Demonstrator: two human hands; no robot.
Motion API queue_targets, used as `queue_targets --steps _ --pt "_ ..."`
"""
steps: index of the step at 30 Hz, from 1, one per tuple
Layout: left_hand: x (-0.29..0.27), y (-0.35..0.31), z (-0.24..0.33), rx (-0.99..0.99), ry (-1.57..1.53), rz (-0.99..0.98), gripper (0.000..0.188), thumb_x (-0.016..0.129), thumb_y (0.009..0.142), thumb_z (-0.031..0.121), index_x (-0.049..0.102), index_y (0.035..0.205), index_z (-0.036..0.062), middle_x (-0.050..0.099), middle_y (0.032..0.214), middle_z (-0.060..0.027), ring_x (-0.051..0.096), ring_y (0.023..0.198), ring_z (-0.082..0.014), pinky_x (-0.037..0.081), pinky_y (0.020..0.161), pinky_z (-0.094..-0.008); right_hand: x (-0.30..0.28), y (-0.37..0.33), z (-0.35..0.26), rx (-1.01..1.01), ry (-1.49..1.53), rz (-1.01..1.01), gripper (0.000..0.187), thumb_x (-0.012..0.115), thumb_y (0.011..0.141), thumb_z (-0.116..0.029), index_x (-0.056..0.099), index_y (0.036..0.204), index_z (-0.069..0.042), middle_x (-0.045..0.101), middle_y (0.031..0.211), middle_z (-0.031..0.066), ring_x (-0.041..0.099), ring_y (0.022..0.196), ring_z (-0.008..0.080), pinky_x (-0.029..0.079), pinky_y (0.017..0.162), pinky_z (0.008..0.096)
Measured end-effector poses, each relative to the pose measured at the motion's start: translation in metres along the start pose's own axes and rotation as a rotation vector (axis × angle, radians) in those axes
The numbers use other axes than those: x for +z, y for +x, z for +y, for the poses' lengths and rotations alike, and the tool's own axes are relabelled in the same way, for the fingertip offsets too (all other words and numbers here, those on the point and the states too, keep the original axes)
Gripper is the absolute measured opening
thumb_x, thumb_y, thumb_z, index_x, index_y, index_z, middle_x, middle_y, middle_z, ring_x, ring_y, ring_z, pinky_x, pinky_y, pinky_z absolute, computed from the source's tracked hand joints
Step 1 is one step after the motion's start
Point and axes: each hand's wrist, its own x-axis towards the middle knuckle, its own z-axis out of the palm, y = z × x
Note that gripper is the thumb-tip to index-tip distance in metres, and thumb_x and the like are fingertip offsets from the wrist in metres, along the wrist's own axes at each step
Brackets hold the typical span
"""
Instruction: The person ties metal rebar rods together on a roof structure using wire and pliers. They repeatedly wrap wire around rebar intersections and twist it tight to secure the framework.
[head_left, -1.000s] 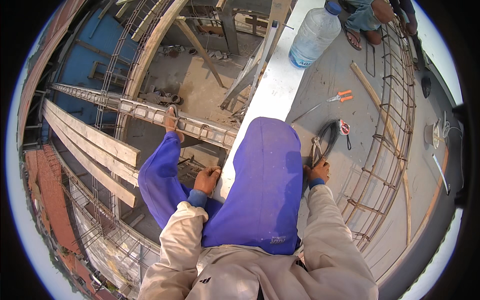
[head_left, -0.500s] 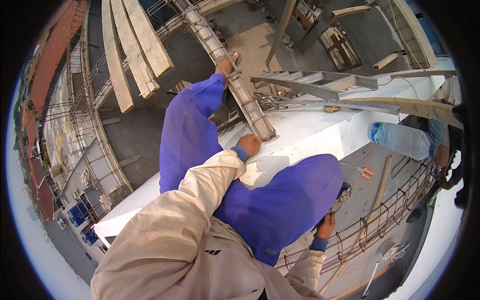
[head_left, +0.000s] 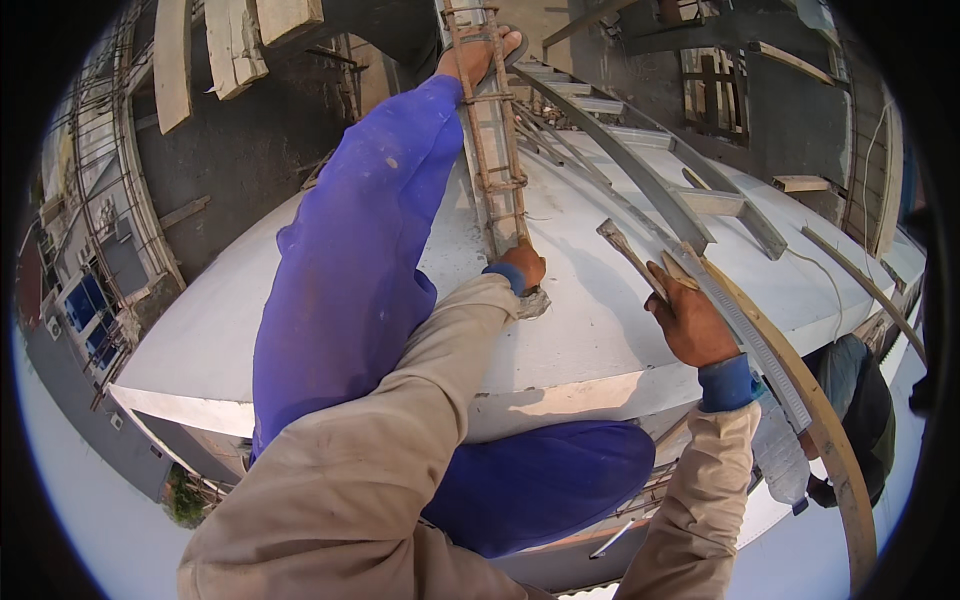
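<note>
My left hand (head_left: 524, 265) is closed on the near end of a steel rebar cage (head_left: 503, 183), which runs away over a white concrete ledge (head_left: 600, 330). Its fingertips are partly hidden. To the right, my right hand (head_left: 697, 322) is raised above the ledge with its fingers wrapped round a narrow, worn tool with a flat, greyish tip (head_left: 628, 250); I cannot make out its exact kind. A metal straightedge-like strip (head_left: 745, 325) and a curved-looking wooden board (head_left: 815, 400) lie just beyond that hand. My foot (head_left: 480, 52) rests on the cage's far part.
A metal ladder (head_left: 650, 170) leans across the ledge on the far right. Wooden planks (head_left: 232, 45) stick out at the upper left. At the right edge another person (head_left: 850, 410) is partly visible beside a clear plastic water bottle (head_left: 780, 450). The ledge's front edge drops toward a lower area.
My right hand has come up from beside my knee to above the ledge, now with the narrow tool showing. The view has shifted forward. My left hand stays at the cage's end.
</note>
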Motion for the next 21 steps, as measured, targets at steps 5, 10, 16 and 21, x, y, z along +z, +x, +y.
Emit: queue_targets --steps 5,10,16,21 --pt "0.003 -0.011 0.004 -0.098 0.05 -0.117 0.061 0.046 0.103 0.04 0.039 0.148 -0.0007 0.067 0.12 -0.0308 0.065 0.111 -0.0471 0.051 0.098 -0.05 0.057 0.163 0.012 -0.018 -0.273 -0.268 0.054 0.054 0.1 -0.017 0.043 0.153 -0.013 0.071 0.112 0.0216 0.068 0.104 0.0391 0.055 0.092 0.0489" --pt "-0.01 -0.016 0.01 -0.023 0.083 0.024 0.048 0.046 0.1 0.033 0.058 0.133 0.0006 0.072 0.102 -0.0271 0.07 0.097 -0.0448 0.053 0.092 -0.0526 0.131 0.22 0.011 -0.028 -0.155 -0.194 0.056 0.051 0.1 -0.013 0.041 0.155 -0.017 0.07 0.118 0.0191 0.068 0.107 0.0361 0.055 0.093 0.0469" --pt "-0.013 -0.017 0.01 -0.008 0.09 0.012 0.046 0.051 0.094 0.027 0.061 0.127 -0.003 0.072 0.1 -0.0283 0.07 0.094 -0.0445 0.055 0.089 -0.0524 0.153 0.224 0.032 0.04 -0.117 -0.229 0.057 0.051 0.099 -0.013 0.042 0.155 -0.024 0.067 0.123 0.0154 0.066 0.113 0.033 0.054 0.097 0.0459" --pt "-0.003 -0.002 0.008 -0.106 0.058 0.07 0.059 0.057 0.087 0.028 0.051 0.134 -0.0065 0.071 0.1 -0.0327 0.07 0.093 -0.0467 0.056 0.088 -0.0526 0.152 0.24 0.066 0.051 -0.069 -0.21 0.057 0.053 0.1 -0.019 0.043 0.154 -0.035 0.065 0.125 0.0133 0.063 0.119 0.0326 0.051 0.101 0.0473"
